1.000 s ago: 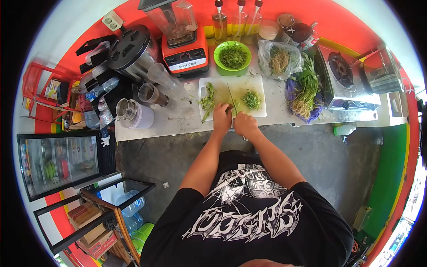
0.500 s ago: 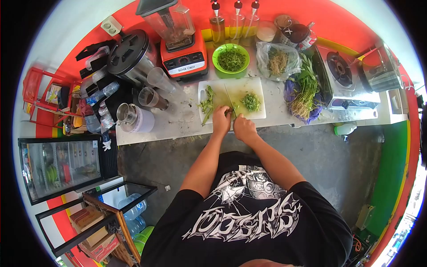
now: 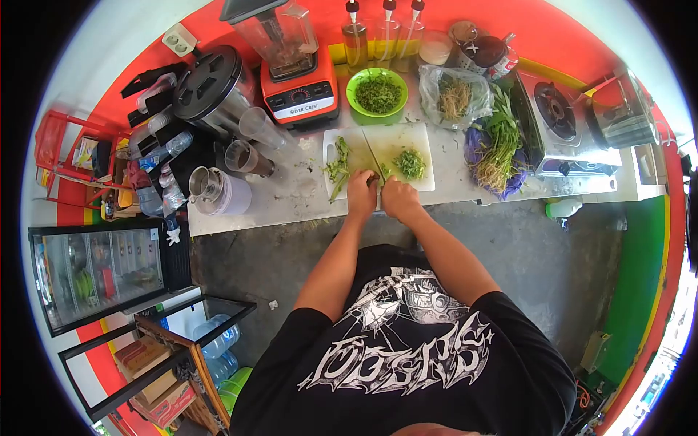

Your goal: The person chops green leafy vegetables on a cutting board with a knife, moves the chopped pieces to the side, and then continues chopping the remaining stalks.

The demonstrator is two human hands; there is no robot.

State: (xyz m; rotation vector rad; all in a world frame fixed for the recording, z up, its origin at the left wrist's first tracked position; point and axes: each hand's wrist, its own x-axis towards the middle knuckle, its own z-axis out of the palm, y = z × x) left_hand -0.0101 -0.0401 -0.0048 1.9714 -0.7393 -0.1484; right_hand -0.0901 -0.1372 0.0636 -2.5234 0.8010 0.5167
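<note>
On the white cutting board [image 3: 419, 139], my right hand [image 3: 400, 197] is closed around the handle of a knife [image 3: 373, 153], its blade pointing away from me. Right beside the blade, my left hand [image 3: 361, 194] has its fingers bunched over a small bundle of greens, mostly hidden under them. A few bits of cut greens [image 3: 385, 171] lie against the knife's right side. Further right on the board is a heap of chopped greens [image 3: 409, 165]. Uncut green stems [image 3: 337, 171] lie along the board's left side.
Behind the board stands a green bowl [image 3: 352, 94] of chopped greens, with a red blender [image 3: 300, 98] to its left. A plastic bag [image 3: 434, 83] and a rooted bunch of greens [image 3: 502, 138] lie right, before a gas stove [image 3: 534, 138]. Cups and a jug [image 3: 231, 195] stand left.
Both hands stay at the board's front edge. The knife and right hand have shifted very slightly, the blade's tip a little to the left. The greens look much the same.
</note>
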